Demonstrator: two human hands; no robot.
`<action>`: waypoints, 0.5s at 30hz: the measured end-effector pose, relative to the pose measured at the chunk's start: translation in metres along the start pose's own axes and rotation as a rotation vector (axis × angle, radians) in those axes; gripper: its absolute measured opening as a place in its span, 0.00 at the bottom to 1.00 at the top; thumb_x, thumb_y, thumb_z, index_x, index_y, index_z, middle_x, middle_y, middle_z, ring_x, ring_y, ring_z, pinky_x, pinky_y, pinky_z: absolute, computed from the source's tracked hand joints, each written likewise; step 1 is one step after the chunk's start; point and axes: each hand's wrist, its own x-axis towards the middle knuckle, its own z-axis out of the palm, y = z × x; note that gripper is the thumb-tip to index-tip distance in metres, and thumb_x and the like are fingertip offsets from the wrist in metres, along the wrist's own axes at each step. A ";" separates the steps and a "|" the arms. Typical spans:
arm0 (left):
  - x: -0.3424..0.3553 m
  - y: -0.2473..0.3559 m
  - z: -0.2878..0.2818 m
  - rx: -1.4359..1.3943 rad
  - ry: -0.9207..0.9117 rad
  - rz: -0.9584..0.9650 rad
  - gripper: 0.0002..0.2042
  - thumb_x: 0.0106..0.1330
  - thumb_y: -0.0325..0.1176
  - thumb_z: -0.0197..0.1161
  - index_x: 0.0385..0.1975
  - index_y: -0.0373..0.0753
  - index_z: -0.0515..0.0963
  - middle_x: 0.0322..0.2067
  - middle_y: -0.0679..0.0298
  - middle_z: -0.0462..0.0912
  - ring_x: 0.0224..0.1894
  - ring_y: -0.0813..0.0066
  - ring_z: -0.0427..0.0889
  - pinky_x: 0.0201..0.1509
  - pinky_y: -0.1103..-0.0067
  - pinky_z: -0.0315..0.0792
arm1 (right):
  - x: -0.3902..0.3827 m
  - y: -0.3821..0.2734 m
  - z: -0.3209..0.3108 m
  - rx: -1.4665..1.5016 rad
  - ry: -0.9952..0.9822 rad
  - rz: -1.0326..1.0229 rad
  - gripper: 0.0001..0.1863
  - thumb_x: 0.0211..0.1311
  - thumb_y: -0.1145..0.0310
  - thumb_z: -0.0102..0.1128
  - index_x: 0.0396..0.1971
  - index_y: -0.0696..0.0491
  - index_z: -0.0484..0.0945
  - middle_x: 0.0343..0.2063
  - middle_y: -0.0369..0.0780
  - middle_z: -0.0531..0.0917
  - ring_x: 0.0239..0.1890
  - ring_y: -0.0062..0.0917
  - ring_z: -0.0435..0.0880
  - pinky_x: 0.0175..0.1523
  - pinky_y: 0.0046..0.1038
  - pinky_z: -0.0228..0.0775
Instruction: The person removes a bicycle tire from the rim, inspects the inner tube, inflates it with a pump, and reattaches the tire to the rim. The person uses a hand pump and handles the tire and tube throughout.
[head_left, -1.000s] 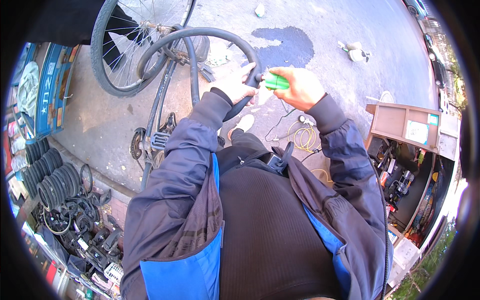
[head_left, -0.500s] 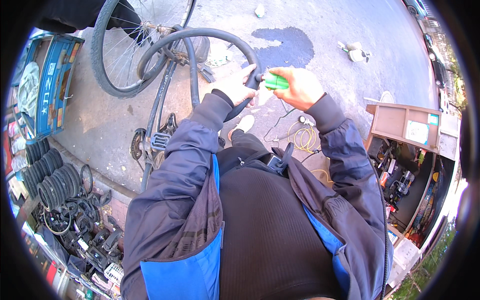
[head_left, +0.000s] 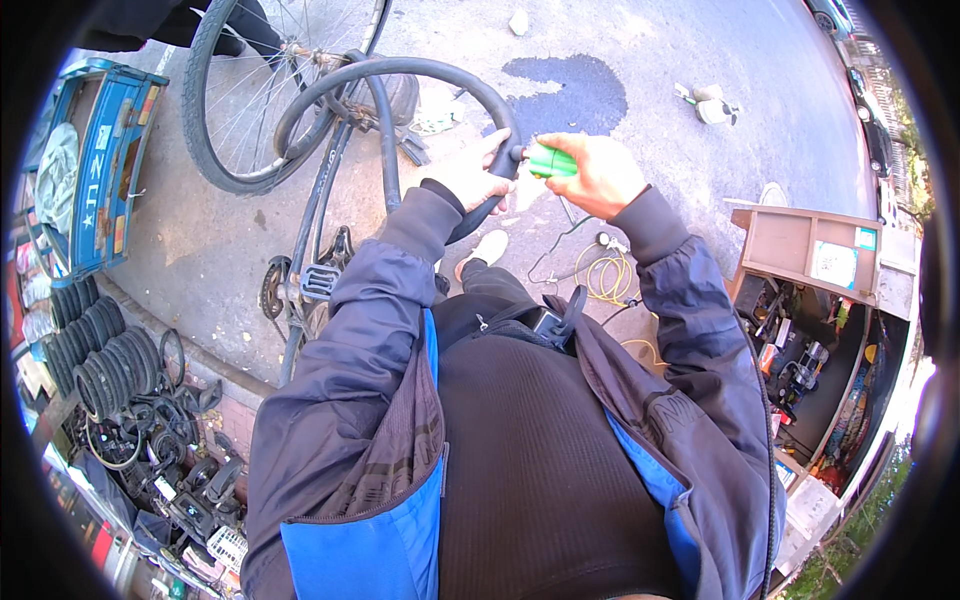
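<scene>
My left hand (head_left: 470,175) is wrapped round a plump black inner tube (head_left: 440,68), thumb on the near side and fingers beyond. The tube loops away to the left, around the frame of an upturned or leaning bicycle (head_left: 322,190); which of the two I cannot tell. In my closed right hand (head_left: 608,178) is a small bright green tool (head_left: 552,162). Its dark round tip points left and meets the tube, or nearly does, just beside my left fingers. The bicycle's spoked wheel (head_left: 196,110) stands at the upper left.
A yellow air hose (head_left: 605,282) lies coiled on the ground. To the right stands an open brown tool cabinet (head_left: 800,250). A blue cart (head_left: 105,165), stacked tyres (head_left: 115,370) and heaped parts (head_left: 180,470) line the left. A person in dark clothing (head_left: 150,22) is behind the wheel.
The dark-clothed person at the upper left has shifted slightly. My hands, the tube and the green tool keep almost the same places.
</scene>
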 end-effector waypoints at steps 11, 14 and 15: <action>-0.003 0.001 -0.003 -0.005 -0.053 -0.011 0.45 0.60 0.18 0.61 0.79 0.38 0.47 0.52 0.52 0.83 0.37 0.65 0.87 0.41 0.73 0.83 | -0.001 0.003 -0.001 -0.031 0.006 0.005 0.26 0.53 0.63 0.67 0.54 0.53 0.82 0.42 0.51 0.87 0.46 0.46 0.87 0.54 0.41 0.79; -0.002 -0.002 0.001 -0.087 -0.008 0.015 0.44 0.61 0.15 0.60 0.78 0.40 0.49 0.52 0.51 0.81 0.29 0.73 0.83 0.33 0.78 0.82 | -0.002 0.005 -0.002 -0.024 -0.010 0.021 0.26 0.53 0.63 0.67 0.54 0.53 0.82 0.42 0.51 0.87 0.46 0.46 0.87 0.53 0.41 0.79; -0.002 -0.002 0.001 -0.059 -0.015 0.012 0.44 0.61 0.15 0.60 0.78 0.40 0.49 0.52 0.51 0.81 0.29 0.73 0.82 0.33 0.78 0.82 | -0.001 0.005 0.000 -0.008 -0.002 0.022 0.26 0.53 0.63 0.67 0.54 0.53 0.82 0.42 0.51 0.87 0.46 0.46 0.87 0.53 0.41 0.79</action>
